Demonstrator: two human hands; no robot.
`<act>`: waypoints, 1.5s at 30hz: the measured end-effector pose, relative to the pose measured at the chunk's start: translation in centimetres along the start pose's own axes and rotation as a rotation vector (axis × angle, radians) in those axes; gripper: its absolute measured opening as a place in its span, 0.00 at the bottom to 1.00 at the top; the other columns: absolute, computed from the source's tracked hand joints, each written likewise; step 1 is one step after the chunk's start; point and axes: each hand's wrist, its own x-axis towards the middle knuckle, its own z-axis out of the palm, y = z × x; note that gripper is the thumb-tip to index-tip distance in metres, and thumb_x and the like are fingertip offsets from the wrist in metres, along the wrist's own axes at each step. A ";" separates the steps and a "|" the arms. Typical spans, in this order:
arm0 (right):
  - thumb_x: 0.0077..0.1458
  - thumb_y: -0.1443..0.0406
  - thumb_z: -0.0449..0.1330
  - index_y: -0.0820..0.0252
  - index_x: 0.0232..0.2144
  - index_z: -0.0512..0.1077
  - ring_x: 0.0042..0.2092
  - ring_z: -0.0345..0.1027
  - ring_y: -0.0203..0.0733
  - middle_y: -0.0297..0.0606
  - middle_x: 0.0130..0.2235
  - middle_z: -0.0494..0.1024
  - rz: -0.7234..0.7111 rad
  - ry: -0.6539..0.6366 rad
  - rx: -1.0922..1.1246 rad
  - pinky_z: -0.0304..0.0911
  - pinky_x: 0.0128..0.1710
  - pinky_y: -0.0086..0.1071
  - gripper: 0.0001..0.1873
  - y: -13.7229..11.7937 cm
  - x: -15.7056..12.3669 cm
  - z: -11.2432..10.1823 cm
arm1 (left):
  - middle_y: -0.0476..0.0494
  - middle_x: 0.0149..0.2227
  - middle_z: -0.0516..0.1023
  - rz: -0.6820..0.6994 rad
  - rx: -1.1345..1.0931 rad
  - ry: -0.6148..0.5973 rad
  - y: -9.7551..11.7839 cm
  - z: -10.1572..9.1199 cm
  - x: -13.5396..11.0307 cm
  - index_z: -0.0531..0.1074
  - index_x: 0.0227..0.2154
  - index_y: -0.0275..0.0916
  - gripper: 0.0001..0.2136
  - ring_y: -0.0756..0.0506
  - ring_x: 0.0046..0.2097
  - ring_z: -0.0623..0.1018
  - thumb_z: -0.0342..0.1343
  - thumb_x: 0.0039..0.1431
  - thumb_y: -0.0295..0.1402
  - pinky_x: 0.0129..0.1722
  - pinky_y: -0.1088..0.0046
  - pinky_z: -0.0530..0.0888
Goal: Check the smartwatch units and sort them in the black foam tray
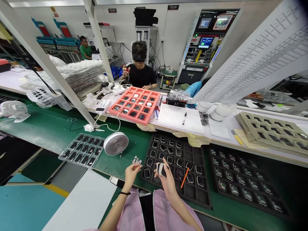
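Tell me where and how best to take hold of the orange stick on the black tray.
Pinch the orange stick around mid-length, probably coming from above on its right side. It is thin and straight, lying slantwise with its upper face uncovered, while the right hand, holding a watch-like piece, is close on its left.

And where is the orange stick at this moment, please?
In the head view, the orange stick lies slanted across the black tray beneath the right hand, to that hand's right.

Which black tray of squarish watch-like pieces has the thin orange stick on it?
The left black tray, nearest the person's right hand: the thin orange stick lies slantwise across its compartments. The other black tray, farther right, has none.
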 end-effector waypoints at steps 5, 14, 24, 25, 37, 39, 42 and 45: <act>0.46 0.49 0.63 0.48 0.58 0.62 0.34 0.70 0.42 0.35 0.37 0.77 -0.054 -0.009 -0.024 0.68 0.35 0.36 0.37 -0.6 -0.3 0.6 | 0.41 0.31 0.82 0.104 -0.211 -0.119 7.7 3.1 -3.3 0.78 0.35 0.35 0.18 0.46 0.29 0.79 0.60 0.48 0.46 0.33 0.70 0.77; 0.50 0.48 0.60 0.44 0.59 0.59 0.56 0.62 0.45 0.34 0.54 0.70 -0.149 0.004 -0.206 0.60 0.54 0.39 0.35 -0.4 -0.7 -0.8 | 0.43 0.28 0.78 0.236 -0.327 -0.122 11.4 4.4 -5.8 0.80 0.32 0.36 0.13 0.51 0.23 0.72 0.61 0.50 0.41 0.23 0.76 0.72; 0.52 0.48 0.58 0.47 0.59 0.59 0.64 0.50 0.44 0.32 0.64 0.57 -0.305 0.109 -0.365 0.44 0.63 0.41 0.33 -0.2 -0.9 -1.3 | 0.46 0.26 0.71 0.321 -0.240 -0.108 10.0 5.6 -7.0 0.78 0.44 0.37 0.17 0.49 0.30 0.70 0.53 0.59 0.43 0.30 0.75 0.69; 0.52 0.49 0.58 0.46 0.59 0.60 0.64 0.49 0.44 0.31 0.64 0.56 -0.296 0.120 -0.360 0.44 0.63 0.41 0.33 -0.1 -0.9 -1.5 | 0.48 0.24 0.68 0.312 -0.234 -0.149 9.9 5.4 -7.0 0.77 0.45 0.37 0.19 0.50 0.28 0.68 0.51 0.60 0.44 0.29 0.75 0.68; 0.50 0.49 0.60 0.43 0.58 0.61 0.59 0.59 0.47 0.33 0.60 0.64 -0.235 0.139 -0.338 0.63 0.52 0.40 0.33 0.5 -0.7 -2.3 | 0.57 0.14 0.63 0.152 -0.247 -0.508 7.3 4.8 -7.6 0.53 0.63 0.35 0.33 0.54 0.17 0.59 0.44 0.61 0.51 0.19 0.79 0.62; 0.50 0.49 0.60 0.45 0.58 0.62 0.59 0.59 0.47 0.35 0.59 0.65 -0.239 0.129 -0.342 0.62 0.53 0.40 0.33 0.5 -0.7 -2.2 | 0.57 0.14 0.62 0.160 -0.250 -0.535 7.3 4.8 -7.9 0.52 0.63 0.35 0.33 0.55 0.16 0.59 0.46 0.61 0.50 0.18 0.80 0.61; 0.49 0.48 0.60 0.46 0.56 0.65 0.59 0.59 0.48 0.36 0.57 0.68 -0.231 0.112 -0.355 0.62 0.52 0.40 0.32 0.6 -0.6 -2.3 | 0.59 0.13 0.60 0.116 -0.284 -0.607 7.3 4.6 -8.2 0.51 0.63 0.34 0.34 0.56 0.13 0.56 0.47 0.60 0.50 0.14 0.81 0.57; 0.48 0.47 0.61 0.46 0.54 0.66 0.59 0.58 0.48 0.36 0.58 0.67 -0.192 0.115 -0.379 0.64 0.49 0.38 0.32 0.8 -0.2 -2.5 | 0.58 0.13 0.63 0.139 -0.216 -0.700 6.5 4.0 -7.1 0.50 0.64 0.37 0.32 0.55 0.14 0.59 0.47 0.61 0.47 0.16 0.81 0.60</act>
